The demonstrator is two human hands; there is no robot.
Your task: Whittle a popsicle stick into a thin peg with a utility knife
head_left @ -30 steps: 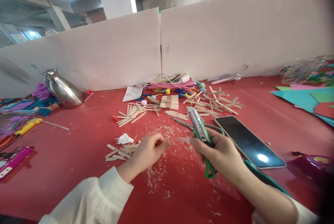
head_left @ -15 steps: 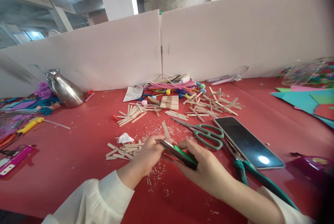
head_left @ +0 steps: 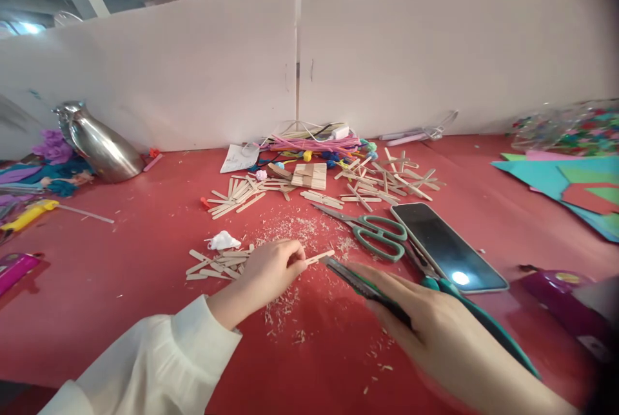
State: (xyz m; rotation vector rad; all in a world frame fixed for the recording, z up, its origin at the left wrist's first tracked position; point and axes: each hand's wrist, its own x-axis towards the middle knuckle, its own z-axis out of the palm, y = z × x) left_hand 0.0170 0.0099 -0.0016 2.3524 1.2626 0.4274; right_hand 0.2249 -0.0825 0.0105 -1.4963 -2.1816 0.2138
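In the head view, I have the left hand [head_left: 273,267] pinched closed on a craft stick [head_left: 320,258], its free end pointing right, over a scatter of shavings [head_left: 294,228] on the red desk [head_left: 145,273]. My right hand [head_left: 435,315] is wrapped round a box cutter [head_left: 360,283], its blade tip at the stick's free end; touching or just beside, I cannot tell. I read the step in hand as trimming that end. To my eye the next stroke calls for a firm pinch, a shallow blade angle, and the left fingertips kept behind the edge. A pile of sticks [head_left: 210,267] lies beside my left wrist. Beyond the cutter rest the scissors [head_left: 356,222], with the phone [head_left: 445,247] to their right; the pliers [head_left: 483,318] lie partly hidden behind my right forearm.
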